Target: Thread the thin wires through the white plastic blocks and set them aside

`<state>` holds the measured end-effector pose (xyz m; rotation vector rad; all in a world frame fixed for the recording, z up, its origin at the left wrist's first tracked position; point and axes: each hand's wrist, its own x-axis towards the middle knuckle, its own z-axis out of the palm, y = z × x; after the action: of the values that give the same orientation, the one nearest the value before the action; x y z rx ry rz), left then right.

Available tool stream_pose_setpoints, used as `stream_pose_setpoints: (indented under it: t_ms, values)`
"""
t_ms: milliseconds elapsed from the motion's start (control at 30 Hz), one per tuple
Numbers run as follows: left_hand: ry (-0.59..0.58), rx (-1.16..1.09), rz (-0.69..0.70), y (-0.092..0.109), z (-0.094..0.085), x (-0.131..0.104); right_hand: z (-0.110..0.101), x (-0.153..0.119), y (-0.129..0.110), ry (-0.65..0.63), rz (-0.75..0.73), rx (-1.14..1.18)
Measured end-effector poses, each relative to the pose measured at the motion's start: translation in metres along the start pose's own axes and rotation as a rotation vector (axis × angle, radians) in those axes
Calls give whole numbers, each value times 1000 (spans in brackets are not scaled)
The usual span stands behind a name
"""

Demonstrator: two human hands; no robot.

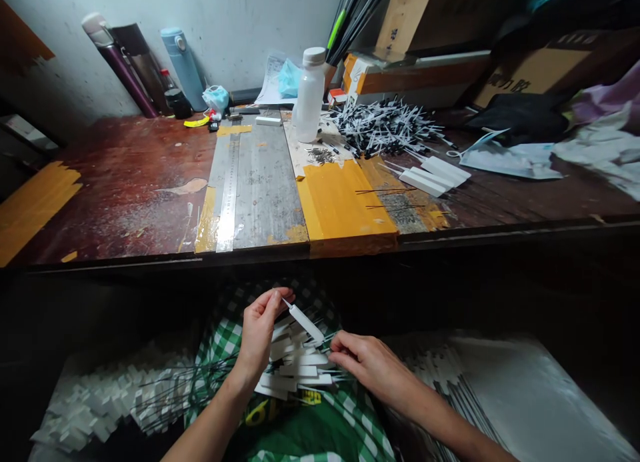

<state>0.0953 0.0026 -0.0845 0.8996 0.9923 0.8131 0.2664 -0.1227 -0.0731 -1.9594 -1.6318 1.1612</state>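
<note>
Two hands, one white piece held. Left hand: nearly closed, thumb and fingers pinching the thin tip of the white piece, which slants down to the right, over the lap. Right hand: fingers curled, thumb close to index, fingertips near the lower end of that piece and beside thin stems; cannot tell if it grips any.

Below the hands, a lap pile of similar white pieces with thin stems, too overlapped to count, on green cloth with checked edges. One more heap of white pieces at lower left, uncountable; dark rods at lower right, also uncountable.

Table: one ruler lying front to back on a gray strip, one yellow-taped panel to its right. Near the right end of the panel, a small group of white blocks, three or four, partly overlapping. Behind, one big pile of thin black-and-white sticks, too many to count. One capped translucent bottle stands just left of it. Three tall flasks at back left, one light blue. One flat face mask at right.
</note>
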Motion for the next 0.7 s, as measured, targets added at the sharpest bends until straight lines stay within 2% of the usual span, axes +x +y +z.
stream_pose_setpoints:
  t_ms: [500,700]
  values:
    - [-12,30,-5,-2,0,-1,0,2,-1,4,83,-2]
    - [-7,30,-13,-1,0,-2,-2,2,-1,2,71,-25]
